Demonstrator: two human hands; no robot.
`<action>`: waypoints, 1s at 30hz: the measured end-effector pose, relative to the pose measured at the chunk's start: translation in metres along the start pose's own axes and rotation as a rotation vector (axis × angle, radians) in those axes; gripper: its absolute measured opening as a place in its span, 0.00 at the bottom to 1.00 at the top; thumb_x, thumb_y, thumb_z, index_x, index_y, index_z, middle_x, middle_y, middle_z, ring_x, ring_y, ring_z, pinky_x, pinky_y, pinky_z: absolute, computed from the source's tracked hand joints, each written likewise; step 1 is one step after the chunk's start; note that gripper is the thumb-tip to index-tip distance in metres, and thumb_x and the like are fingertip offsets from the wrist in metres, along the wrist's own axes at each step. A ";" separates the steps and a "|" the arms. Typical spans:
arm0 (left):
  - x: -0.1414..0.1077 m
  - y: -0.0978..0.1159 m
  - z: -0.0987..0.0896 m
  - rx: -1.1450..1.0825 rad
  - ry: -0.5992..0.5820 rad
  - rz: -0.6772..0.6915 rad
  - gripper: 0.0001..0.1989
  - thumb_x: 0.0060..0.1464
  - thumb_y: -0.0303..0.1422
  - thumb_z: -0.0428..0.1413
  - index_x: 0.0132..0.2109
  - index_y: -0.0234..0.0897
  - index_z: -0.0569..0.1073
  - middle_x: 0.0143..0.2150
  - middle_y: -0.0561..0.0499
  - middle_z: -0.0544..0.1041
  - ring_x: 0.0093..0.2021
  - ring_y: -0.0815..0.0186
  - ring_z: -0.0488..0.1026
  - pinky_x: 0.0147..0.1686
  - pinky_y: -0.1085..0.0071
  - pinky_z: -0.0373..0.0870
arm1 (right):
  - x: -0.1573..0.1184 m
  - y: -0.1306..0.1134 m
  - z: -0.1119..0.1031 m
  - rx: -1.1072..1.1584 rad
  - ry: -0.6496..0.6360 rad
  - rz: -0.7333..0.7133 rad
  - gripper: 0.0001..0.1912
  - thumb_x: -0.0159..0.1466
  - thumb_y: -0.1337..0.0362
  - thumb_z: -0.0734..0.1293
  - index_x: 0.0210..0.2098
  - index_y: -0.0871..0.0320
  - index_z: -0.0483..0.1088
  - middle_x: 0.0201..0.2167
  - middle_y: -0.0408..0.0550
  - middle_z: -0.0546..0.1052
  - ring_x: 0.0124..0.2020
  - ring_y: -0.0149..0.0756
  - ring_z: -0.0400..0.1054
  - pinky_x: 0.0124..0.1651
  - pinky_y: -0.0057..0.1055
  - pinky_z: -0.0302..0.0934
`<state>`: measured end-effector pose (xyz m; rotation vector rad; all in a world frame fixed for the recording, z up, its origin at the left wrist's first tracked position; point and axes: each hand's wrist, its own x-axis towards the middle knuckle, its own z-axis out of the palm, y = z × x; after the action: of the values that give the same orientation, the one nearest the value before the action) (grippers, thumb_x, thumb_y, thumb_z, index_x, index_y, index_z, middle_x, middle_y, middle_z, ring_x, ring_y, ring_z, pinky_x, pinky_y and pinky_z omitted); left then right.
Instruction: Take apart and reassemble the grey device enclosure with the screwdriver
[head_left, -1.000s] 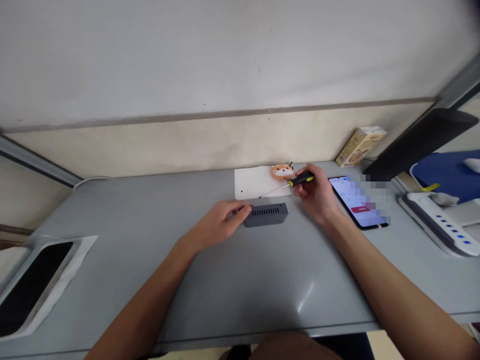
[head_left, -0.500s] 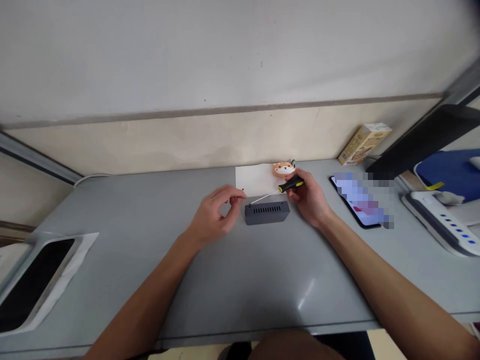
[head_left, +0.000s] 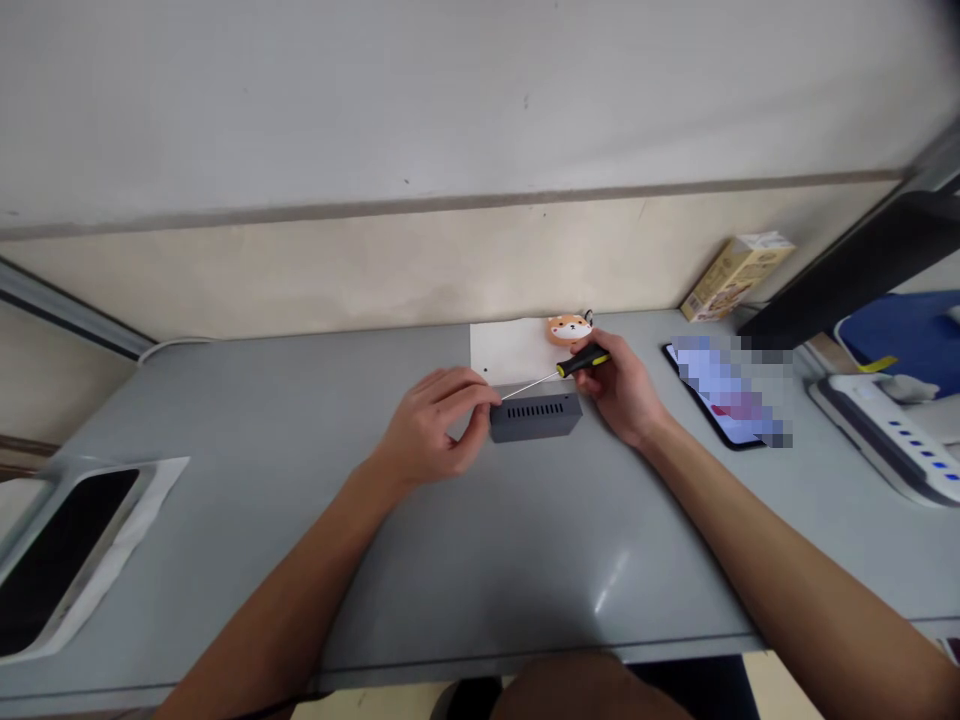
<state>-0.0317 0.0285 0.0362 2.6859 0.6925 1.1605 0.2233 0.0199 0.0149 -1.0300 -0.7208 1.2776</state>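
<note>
My right hand (head_left: 619, 390) grips a screwdriver (head_left: 589, 360) with a black and yellow handle. Its thin shaft slants down to the left, towards the upper left corner of a dark grey slotted box (head_left: 534, 428). At that same corner, my left hand (head_left: 439, 425) has thumb and index finger pinched together by the screwdriver's tip. Whatever may sit between those fingertips is too small to make out. The box rests on the grey desk with its row of slots showing. Behind it lies a white sheet of paper (head_left: 506, 345) bearing a small dark speck.
An orange dog-face case (head_left: 568, 328) sits on the paper's right part. To the right are a phone (head_left: 712, 400) with a lit, blurred screen, a yellow carton (head_left: 739, 275) by the wall and a white power strip (head_left: 892, 440). A dark-topped tray (head_left: 67, 550) stands at far left.
My left fingertips have moved right, onto the box's left corner and the screwdriver's tip, and closed into a pinch. My right hand keeps the screwdriver in much the same place.
</note>
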 end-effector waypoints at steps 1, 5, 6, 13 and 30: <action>0.000 -0.001 0.000 0.007 -0.001 0.007 0.10 0.59 0.22 0.53 0.43 0.39 0.76 0.38 0.48 0.79 0.37 0.64 0.75 0.40 0.64 0.73 | 0.000 0.000 0.000 -0.003 0.005 0.000 0.16 0.62 0.50 0.69 0.29 0.56 0.74 0.26 0.44 0.70 0.22 0.29 0.58 0.22 0.31 0.46; -0.002 -0.004 0.000 0.006 0.020 0.052 0.13 0.57 0.21 0.54 0.44 0.40 0.77 0.38 0.49 0.80 0.35 0.64 0.75 0.38 0.64 0.73 | 0.001 -0.001 -0.002 0.014 0.026 0.000 0.16 0.63 0.49 0.69 0.30 0.55 0.73 0.25 0.44 0.70 0.23 0.29 0.58 0.23 0.31 0.48; -0.002 -0.004 0.000 0.006 0.026 0.065 0.13 0.56 0.21 0.54 0.45 0.40 0.77 0.38 0.49 0.80 0.35 0.64 0.75 0.37 0.64 0.73 | 0.001 0.000 -0.002 0.001 0.028 -0.004 0.16 0.63 0.48 0.69 0.30 0.55 0.74 0.25 0.44 0.70 0.23 0.29 0.58 0.24 0.30 0.48; -0.002 -0.004 0.000 0.018 0.047 0.111 0.16 0.53 0.20 0.54 0.45 0.41 0.79 0.35 0.50 0.81 0.32 0.64 0.75 0.35 0.64 0.72 | -0.004 0.006 0.003 -0.301 -0.008 -0.108 0.20 0.65 0.43 0.67 0.39 0.53 0.76 0.29 0.43 0.76 0.24 0.30 0.57 0.27 0.29 0.49; -0.001 -0.001 0.001 0.056 0.143 0.075 0.13 0.54 0.20 0.53 0.39 0.41 0.78 0.32 0.51 0.80 0.30 0.64 0.72 0.34 0.64 0.69 | -0.005 0.008 0.002 -0.388 -0.069 -0.132 0.21 0.65 0.42 0.66 0.42 0.52 0.76 0.34 0.44 0.80 0.25 0.29 0.59 0.29 0.28 0.52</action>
<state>-0.0323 0.0293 0.0344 2.7165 0.6588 1.3838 0.2178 0.0154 0.0091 -1.2299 -1.1011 1.0851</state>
